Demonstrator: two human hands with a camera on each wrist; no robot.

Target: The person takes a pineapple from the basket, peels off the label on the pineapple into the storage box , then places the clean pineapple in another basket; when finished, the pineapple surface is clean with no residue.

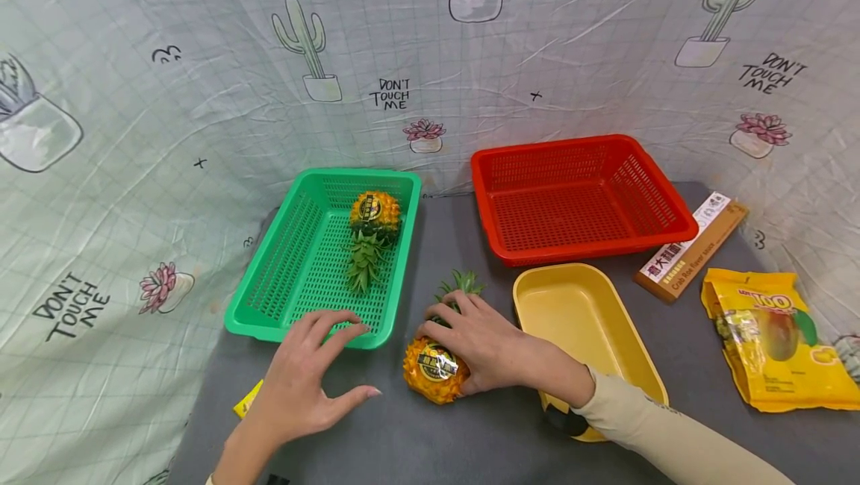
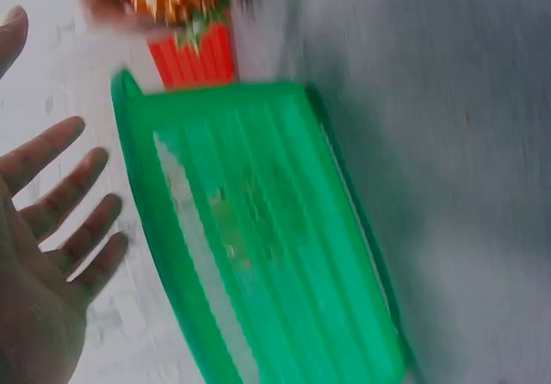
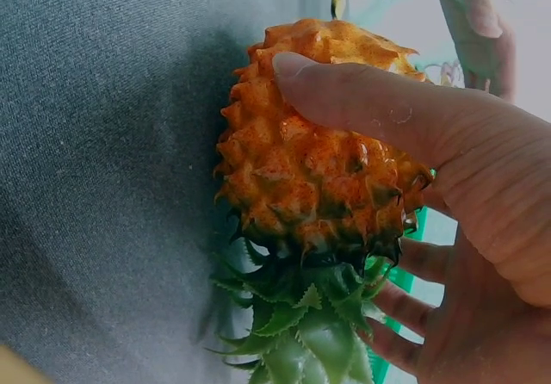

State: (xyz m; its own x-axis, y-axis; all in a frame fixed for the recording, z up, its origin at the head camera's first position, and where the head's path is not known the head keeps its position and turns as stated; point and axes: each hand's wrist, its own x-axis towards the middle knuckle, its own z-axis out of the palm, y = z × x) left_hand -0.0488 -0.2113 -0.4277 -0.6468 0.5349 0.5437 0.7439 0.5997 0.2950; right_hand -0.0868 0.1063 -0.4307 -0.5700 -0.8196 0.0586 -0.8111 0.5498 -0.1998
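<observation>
My right hand (image 1: 480, 343) grips an orange pineapple (image 1: 435, 371) on the grey table, between the green basket and the yellow tray. Its thumb lies across the fruit's side in the right wrist view, with the green leaves (image 3: 306, 341) below. My left hand (image 1: 302, 380) holds nothing; its fingers are spread beside the near edge of the green basket (image 1: 312, 265). A second pineapple (image 1: 375, 215) lies in that basket, leaves toward me. In the left wrist view the left hand (image 2: 52, 238) is beside the basket's outer wall (image 2: 258, 229).
A red basket (image 1: 551, 216) stands at the back right, with a yellow tray (image 1: 571, 306) in front of it. Farther right are a long sauce box (image 1: 692, 246) and a yellow mango bag (image 1: 779, 343). A small yellow packet (image 1: 248, 398) is partly behind the left hand.
</observation>
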